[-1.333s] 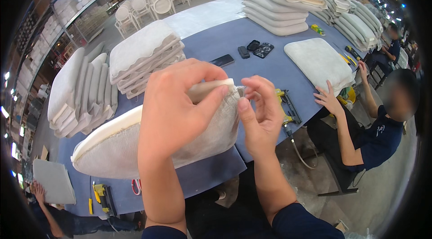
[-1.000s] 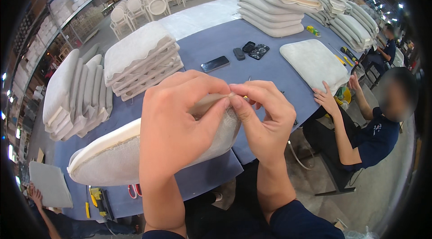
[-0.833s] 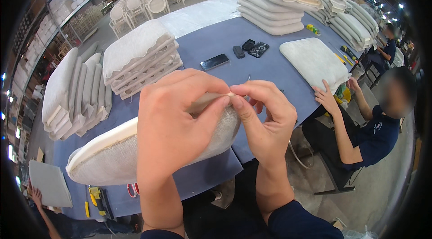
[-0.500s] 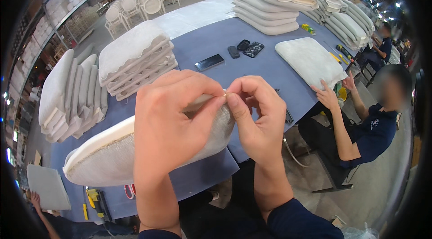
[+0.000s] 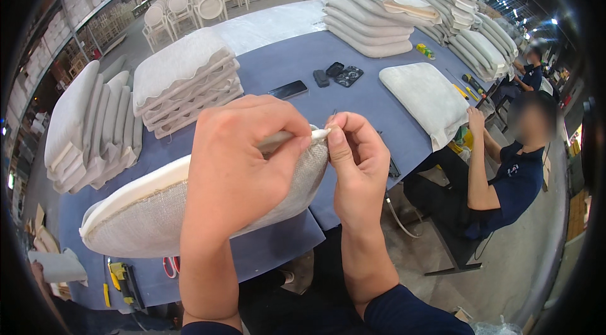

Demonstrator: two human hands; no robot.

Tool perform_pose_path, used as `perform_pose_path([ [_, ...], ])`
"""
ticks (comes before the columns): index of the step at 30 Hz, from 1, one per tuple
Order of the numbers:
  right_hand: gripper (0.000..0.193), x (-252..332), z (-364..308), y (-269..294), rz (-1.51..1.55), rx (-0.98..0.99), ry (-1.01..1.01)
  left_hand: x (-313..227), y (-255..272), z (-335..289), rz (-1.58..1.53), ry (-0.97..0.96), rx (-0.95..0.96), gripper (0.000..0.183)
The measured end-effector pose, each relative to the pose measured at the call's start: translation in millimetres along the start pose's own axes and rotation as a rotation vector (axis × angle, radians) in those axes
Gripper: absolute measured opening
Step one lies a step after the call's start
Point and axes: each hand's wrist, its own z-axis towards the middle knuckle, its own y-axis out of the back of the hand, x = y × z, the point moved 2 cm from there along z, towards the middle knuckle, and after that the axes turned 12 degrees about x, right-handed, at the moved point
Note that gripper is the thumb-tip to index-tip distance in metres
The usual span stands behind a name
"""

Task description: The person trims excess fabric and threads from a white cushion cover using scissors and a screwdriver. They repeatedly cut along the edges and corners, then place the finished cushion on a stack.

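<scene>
A white seat cushion (image 5: 132,218) with a mesh underside is tilted up in front of me over the blue table (image 5: 353,92). My left hand (image 5: 243,164) wraps over the cushion's upper right edge and grips it. My right hand (image 5: 360,164) pinches the same corner between thumb and fingertips, right beside my left thumb. A thin dark tip, maybe a small tool, pokes up above my right fingers; what it is I cannot tell.
Stacks of white cushions (image 5: 183,79) stand left and at the back (image 5: 372,16). A phone (image 5: 287,89) and small dark items (image 5: 341,74) lie mid-table. A seated person (image 5: 505,171) at the right touches another cushion (image 5: 426,98). A yellow tool (image 5: 120,278) and red-handled scissors (image 5: 169,265) lie near the front edge.
Both hands and the cushion stay together. My right fingers have shifted slightly along the cushion's corner, closing in on my left thumb. The view has drifted a little.
</scene>
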Motion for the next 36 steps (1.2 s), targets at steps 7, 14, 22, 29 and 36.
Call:
perform_pose_path([
  [7,0.017,20,4,15,-0.242,0.161,-0.057,-4,-3,-1,0.021,0.076,-0.006,0.013],
  [14,0.018,32,12,19,-0.421,0.229,-0.025,-2,-6,-1,0.063,0.058,0.013,0.015],
  [22,0.013,11,4,16,-0.267,0.098,-0.063,-6,-5,-1,0.089,0.064,0.008,0.014],
  [29,0.014,8,1,12,-0.102,0.051,-0.068,-4,-3,-1,0.098,0.042,-0.005,0.013],
  [36,0.018,3,4,27,0.208,0.004,-0.101,1,-2,-3,0.102,0.049,-0.012,0.013],
])
